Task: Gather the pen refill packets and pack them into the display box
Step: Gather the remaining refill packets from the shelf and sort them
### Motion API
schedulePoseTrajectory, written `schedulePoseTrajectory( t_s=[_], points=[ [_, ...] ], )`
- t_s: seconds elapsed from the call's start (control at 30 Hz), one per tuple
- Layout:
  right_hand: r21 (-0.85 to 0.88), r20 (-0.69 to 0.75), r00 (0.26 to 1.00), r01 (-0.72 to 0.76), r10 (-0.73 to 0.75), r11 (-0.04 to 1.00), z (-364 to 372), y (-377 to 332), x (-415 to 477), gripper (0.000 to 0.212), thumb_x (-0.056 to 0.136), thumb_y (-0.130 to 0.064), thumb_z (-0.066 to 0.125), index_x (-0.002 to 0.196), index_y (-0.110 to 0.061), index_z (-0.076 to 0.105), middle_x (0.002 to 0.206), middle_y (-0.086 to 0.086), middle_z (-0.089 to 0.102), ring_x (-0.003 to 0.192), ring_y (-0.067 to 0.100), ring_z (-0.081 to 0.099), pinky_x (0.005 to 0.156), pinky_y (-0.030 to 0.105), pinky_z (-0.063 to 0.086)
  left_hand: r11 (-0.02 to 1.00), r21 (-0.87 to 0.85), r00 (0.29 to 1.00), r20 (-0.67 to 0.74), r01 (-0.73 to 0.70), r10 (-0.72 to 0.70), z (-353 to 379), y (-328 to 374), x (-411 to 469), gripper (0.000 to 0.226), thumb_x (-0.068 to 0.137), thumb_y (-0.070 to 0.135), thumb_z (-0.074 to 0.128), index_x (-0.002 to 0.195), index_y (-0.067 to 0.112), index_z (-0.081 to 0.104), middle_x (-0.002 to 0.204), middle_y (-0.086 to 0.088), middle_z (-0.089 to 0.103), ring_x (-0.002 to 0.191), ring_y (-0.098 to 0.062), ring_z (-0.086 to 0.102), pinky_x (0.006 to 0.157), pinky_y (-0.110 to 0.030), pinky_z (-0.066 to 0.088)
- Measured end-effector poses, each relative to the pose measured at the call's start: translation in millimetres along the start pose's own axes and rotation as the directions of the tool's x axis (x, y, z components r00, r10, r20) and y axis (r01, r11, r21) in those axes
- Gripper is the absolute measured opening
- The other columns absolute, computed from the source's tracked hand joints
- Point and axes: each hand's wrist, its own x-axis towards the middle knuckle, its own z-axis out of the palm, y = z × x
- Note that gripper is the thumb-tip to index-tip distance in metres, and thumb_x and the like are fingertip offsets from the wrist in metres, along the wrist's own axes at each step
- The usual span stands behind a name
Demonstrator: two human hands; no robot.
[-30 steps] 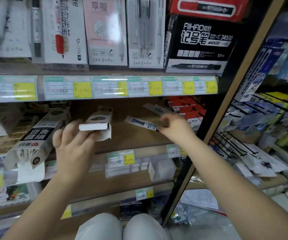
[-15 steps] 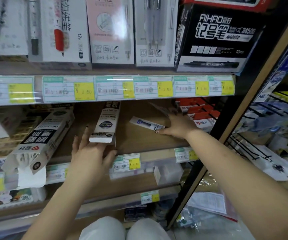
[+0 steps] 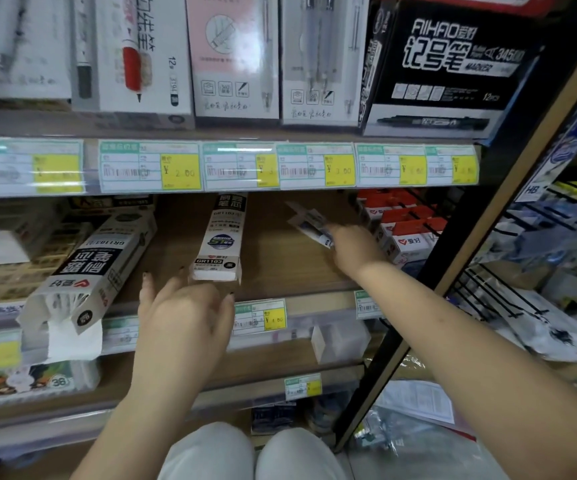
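The left hand (image 3: 185,317) hovered spread and empty just before the display box (image 3: 223,237) on the shelf (image 3: 273,258). Right of the box, past bare shelf, the right hand (image 3: 351,249) pinched refill packets (image 3: 309,221).

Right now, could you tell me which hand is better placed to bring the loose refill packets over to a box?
Right. The right hand is already on the refill packets at the shelf's back; the left hand is open and empty below the GR1103 box.
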Motion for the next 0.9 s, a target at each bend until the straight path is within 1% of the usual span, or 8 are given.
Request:
schedulePoseTrajectory(
  t_s=[0.07, 0.27, 0.37, 0.43, 0.57, 0.77, 0.83, 0.9],
  points=[
    [0.044, -0.021, 1.0, -0.003, 0.004, 0.999, -3, -2, -1, 0.047, 0.081, 0.006, 0.045, 0.124, -0.012, 0.055, 0.106, 0.016, 0.066, 0.096, 0.034, 0.061, 0.079, 0.037, 0.05, 0.999, -0.039, 0.999, -0.051, -0.004, 0.002, -6, 4, 0, 0.04, 0.084, 0.035, 0.038, 0.062, 0.014, 0.063, 0.057, 0.004, 0.058, 0.075, -0.027, 0.059, 0.107, -0.058, 0.024],
    [0.168, -0.149, 0.988, -0.002, 0.028, 0.986, -15, -1, -7, 0.054, 0.083, 0.013, 0.04, 0.131, -0.01, 0.051, 0.117, 0.018, 0.063, 0.104, 0.036, 0.06, 0.083, 0.036, 0.047, 0.992, -0.108, 0.993, -0.105, -0.069, 0.057, -13, 12, -7, 0.034, 0.087, 0.032, 0.04, 0.061, 0.018, 0.056, 0.06, 0.01, 0.058, 0.102, -0.028, 0.065, 0.109, -0.053, 0.023],
    [0.17, -0.187, 0.982, -0.005, 0.037, 0.985, -20, 2, -7, 0.056, 0.084, 0.014, 0.04, 0.134, -0.01, 0.048, 0.118, 0.019, 0.062, 0.104, 0.036, 0.059, 0.08, 0.035, 0.047, 0.988, -0.13, 0.993, -0.092, -0.089, 0.077, -12, 14, -10, 0.03, 0.087, 0.032, 0.041, 0.06, 0.022, 0.051, 0.061, 0.009, 0.06, 0.103, -0.026, 0.065, 0.111, -0.052, 0.023],
    [0.179, -0.197, 0.979, -0.014, 0.05, 0.984, -22, 4, -6, 0.056, 0.085, 0.013, 0.04, 0.136, -0.01, 0.045, 0.125, 0.019, 0.059, 0.109, 0.035, 0.057, 0.085, 0.036, 0.048, 0.983, -0.146, 0.991, -0.087, -0.11, 0.098, -11, 17, -11, 0.027, 0.087, 0.031, 0.042, 0.061, 0.026, 0.046, 0.062, 0.011, 0.059, 0.102, -0.025, 0.065, 0.111, -0.052, 0.023],
    [0.154, -0.13, 0.99, -0.028, 0.049, 0.988, -17, 6, -5, 0.054, 0.088, 0.008, 0.043, 0.137, -0.014, 0.046, 0.134, 0.015, 0.054, 0.118, 0.033, 0.053, 0.093, 0.035, 0.044, 0.975, -0.165, 0.988, -0.065, -0.152, 0.143, -7, 26, -15, 0.028, 0.086, 0.031, 0.042, 0.061, 0.023, 0.052, 0.065, 0.012, 0.062, 0.102, -0.023, 0.064, 0.11, -0.052, 0.024],
    [0.102, -0.139, 0.99, -0.013, 0.027, 0.995, -20, 5, -9, 0.052, 0.085, 0.011, 0.039, 0.129, -0.011, 0.054, 0.117, 0.019, 0.063, 0.104, 0.034, 0.06, 0.08, 0.034, 0.049, 0.959, -0.207, 0.98, -0.078, -0.193, 0.181, -4, 30, -20, 0.026, 0.086, 0.03, 0.045, 0.064, 0.022, 0.056, 0.067, 0.012, 0.062, 0.103, -0.019, 0.064, 0.111, -0.05, 0.023],
    [0.121, -0.132, 0.99, -0.025, 0.041, 0.992, -34, 3, -12, 0.048, 0.091, 0.003, 0.041, 0.135, -0.014, 0.047, 0.128, 0.018, 0.057, 0.113, 0.034, 0.055, 0.089, 0.035, 0.047, 0.953, -0.223, 0.978, -0.079, -0.204, 0.19, -6, 29, -20, 0.025, 0.086, 0.029, 0.046, 0.064, 0.021, 0.057, 0.069, 0.012, 0.063, 0.101, -0.017, 0.064, 0.108, -0.049, 0.03],
    [0.164, -0.071, 0.995, -0.054, 0.066, 0.985, -52, -2, -18, 0.044, 0.097, -0.009, 0.043, 0.14, -0.017, 0.041, 0.138, 0.012, 0.05, 0.122, 0.031, 0.049, 0.096, 0.033, 0.041, 0.94, -0.266, 0.976, -0.083, -0.215, 0.2, -8, 28, -19, 0.025, 0.085, 0.027, 0.047, 0.064, 0.018, 0.058, 0.07, 0.009, 0.063, 0.092, -0.017, 0.065, 0.094, -0.042, 0.045]
  ],
)
